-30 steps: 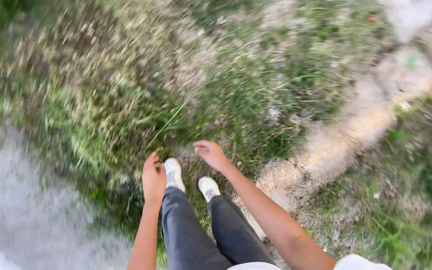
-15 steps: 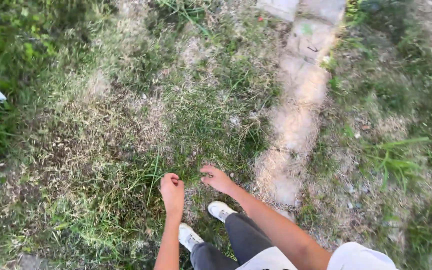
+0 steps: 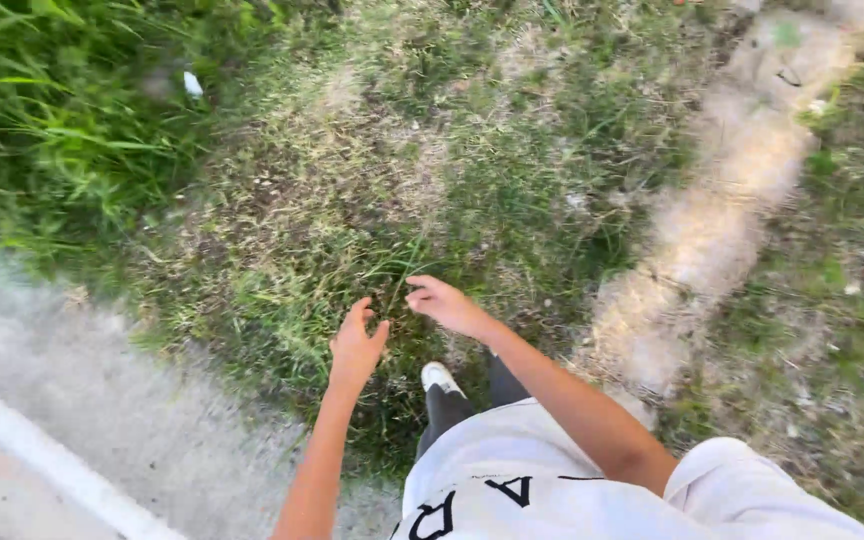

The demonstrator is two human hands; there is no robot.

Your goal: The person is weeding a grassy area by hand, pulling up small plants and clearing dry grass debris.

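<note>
I am standing over a patch of short, half-dry grass, both arms stretched forward and down: my left hand is spread with the fingers apart and holds nothing, and my right hand is loosely open, fingers curled toward the left, also empty. Both hover just above a tuft of longer green blades in front of my white shoe, so I judge I am at the reaching stage. Closing on that tuft would call for bending lower.
</note>
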